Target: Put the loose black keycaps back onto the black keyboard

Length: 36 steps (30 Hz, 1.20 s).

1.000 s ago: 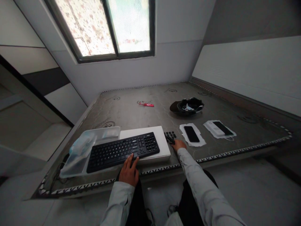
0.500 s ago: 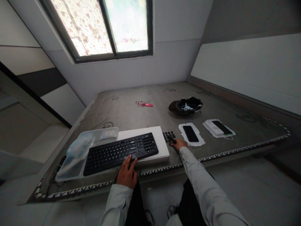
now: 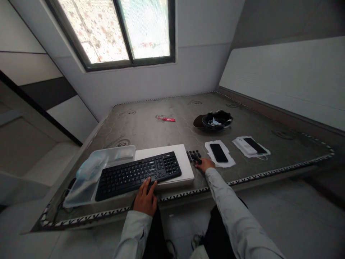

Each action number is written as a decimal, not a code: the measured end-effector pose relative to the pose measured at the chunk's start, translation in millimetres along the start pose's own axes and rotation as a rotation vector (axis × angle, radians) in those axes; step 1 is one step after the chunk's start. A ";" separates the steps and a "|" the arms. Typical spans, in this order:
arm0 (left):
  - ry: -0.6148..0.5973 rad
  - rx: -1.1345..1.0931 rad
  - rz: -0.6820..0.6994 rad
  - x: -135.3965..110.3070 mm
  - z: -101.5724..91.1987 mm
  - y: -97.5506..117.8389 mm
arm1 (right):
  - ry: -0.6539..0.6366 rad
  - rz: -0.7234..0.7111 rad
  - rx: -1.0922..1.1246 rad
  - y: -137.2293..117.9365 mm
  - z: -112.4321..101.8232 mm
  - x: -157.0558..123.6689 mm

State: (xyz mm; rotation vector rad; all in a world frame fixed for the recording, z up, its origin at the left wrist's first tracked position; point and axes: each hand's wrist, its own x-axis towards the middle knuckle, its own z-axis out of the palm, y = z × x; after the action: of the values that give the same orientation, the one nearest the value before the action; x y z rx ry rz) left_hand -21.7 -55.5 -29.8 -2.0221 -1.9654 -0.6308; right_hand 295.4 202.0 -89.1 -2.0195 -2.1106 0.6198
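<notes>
A black keyboard (image 3: 137, 174) rests tilted across a white box (image 3: 185, 172) and a clear plastic tray (image 3: 81, 194). Along its front edge my left hand (image 3: 145, 199) lies with fingers stretched, the fingertips touching the keyboard. To the right of the box, several small black keycaps (image 3: 198, 153) sit in rows on the mattress. My right hand (image 3: 205, 164) is over them, its fingers closed round a dark, elongated object (image 3: 196, 158) whose kind I cannot make out. Part of the rows is hidden by that hand.
Right of my hand, a black phone (image 3: 218, 153) lies on white paper. Farther right are a white power bank (image 3: 245, 146) and a second phone (image 3: 254, 145). A cap (image 3: 212, 121) and a red strap (image 3: 167, 119) lie farther back on the patterned mattress (image 3: 161, 135).
Almost nothing differs. My right hand and the dark object shift very slightly over the keycaps, while my left hand stays on the keyboard's edge.
</notes>
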 end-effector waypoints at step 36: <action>-0.021 -0.011 -0.027 -0.9 -3.5 3.1 | 0.164 -0.034 0.208 4.2 -12.2 -10.3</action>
State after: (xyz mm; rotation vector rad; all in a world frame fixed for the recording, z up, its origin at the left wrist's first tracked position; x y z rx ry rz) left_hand -19.1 -58.1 -26.8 -2.0201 -2.0080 -0.6308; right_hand 304.8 194.2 -77.9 -1.8515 -1.8977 0.6173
